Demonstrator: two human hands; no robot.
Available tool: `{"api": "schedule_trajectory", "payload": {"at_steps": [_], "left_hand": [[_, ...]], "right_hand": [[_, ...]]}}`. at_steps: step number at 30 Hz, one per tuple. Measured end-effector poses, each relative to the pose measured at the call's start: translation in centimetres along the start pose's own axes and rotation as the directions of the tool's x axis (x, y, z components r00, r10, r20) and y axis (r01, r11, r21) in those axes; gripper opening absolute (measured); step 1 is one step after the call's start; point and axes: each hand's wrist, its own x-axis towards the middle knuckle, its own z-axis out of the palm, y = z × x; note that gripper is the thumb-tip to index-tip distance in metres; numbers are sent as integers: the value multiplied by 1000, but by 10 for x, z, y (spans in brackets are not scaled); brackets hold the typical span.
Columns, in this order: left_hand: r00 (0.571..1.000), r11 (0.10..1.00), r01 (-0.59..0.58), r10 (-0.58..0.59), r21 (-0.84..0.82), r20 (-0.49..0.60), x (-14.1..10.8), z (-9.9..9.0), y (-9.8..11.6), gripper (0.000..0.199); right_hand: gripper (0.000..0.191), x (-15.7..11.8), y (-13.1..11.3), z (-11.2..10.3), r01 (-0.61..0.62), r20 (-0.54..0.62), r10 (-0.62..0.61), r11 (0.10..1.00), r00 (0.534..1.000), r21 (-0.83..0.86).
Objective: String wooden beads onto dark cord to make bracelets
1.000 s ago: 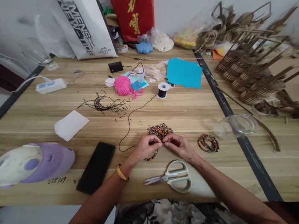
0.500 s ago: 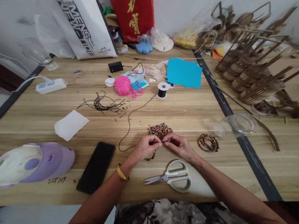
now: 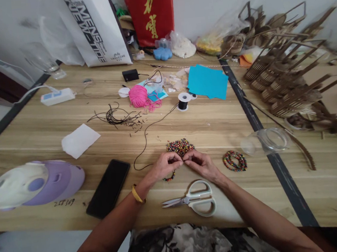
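Note:
My left hand (image 3: 167,164) is closed in a pinch on a thin black cord (image 3: 145,138), which runs from under the wrist back to a spool (image 3: 183,101). Below its fingers a short strand of colourful beads (image 3: 170,177) hangs on the table. My right hand (image 3: 202,163) pinches with thumb and forefinger, its tips meeting those of the left; what lies between them is too small to make out. Just beyond both hands sits a heap of loose beads (image 3: 180,145). Scissors (image 3: 191,199) with pale handles lie nearer me, blades pointing left.
A coiled bead strand (image 3: 234,161) lies right of my hands, near a clear plastic container (image 3: 266,140). On the left are a black phone (image 3: 108,188) and a purple bottle (image 3: 39,183). Cut cords (image 3: 116,116), pink yarn (image 3: 138,96) and blue sheets (image 3: 207,81) lie farther back.
My right fingertips have shifted very slightly left, closer to the left ones. All else stays in place.

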Motion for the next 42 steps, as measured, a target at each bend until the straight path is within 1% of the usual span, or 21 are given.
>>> {"api": "schedule_trajectory", "payload": {"at_steps": [6,12,17,19,24,26,31,33,39,42], "left_hand": [[1000,999,-7,7,-31,6,1,-1,-1,10],[1000,999,1,-1,-40,9,2,-1,-3,11],[1000,999,-15,15,-40,5,2,-1,-4,12],[1000,999,-15,15,-42,6,2,-1,-5,12],[1000,1000,-1,1,-29,4,2,-1,-4,13],[1000,1000,3,-3,-18,1,2,-1,-3,12],[1000,1000,-2,2,0,1,1,-1,-1,12],[1000,1000,3,-3,3,-2,1,-2,-1,12],[1000,1000,11,-10,-28,13,1,-2,-1,15],[1000,1000,-2,3,-30,15,1,-1,-2,15]], "right_hand": [[20,0,0,0,-18,-10,18,1000,1000,13],[21,0,1,1,-27,-21,28,999,999,29],[21,0,3,0,-31,-17,31,999,999,25],[21,1,2,0,-21,-26,22,1000,999,13],[18,2,0,-1,62,-31,-63,998,998,-12],[17,3,-1,-1,73,-23,-73,997,997,-15],[20,1,2,0,-3,-25,3,999,1000,34],[20,1,3,1,-13,-27,14,999,1000,40],[16,3,0,0,71,-23,-71,997,997,-2],[16,3,-2,-1,89,-3,-90,996,996,-18]]}}
